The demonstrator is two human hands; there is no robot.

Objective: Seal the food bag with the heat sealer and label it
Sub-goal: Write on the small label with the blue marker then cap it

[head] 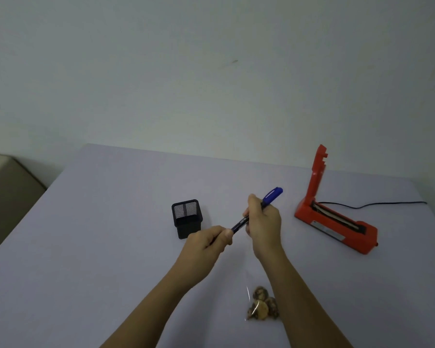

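Both hands are on the pen (241, 223) right now: left hand (206, 243) curled round the near end, right hand (264, 224) wrapped round the barrel, looks like an uncapping pull to me. The bag (260, 306) lies on the table (98, 222) close to the person, between the forearms, nobody touching it. Can't tell if it's sealed; the sealer (334, 222) sits off to the right with its arm up. My worry: if the cap lets go with a jerk, the tip could streak a hand or the table. And the clear lumpy bag will probably skid or smear under the pen unless one hand pins it flat
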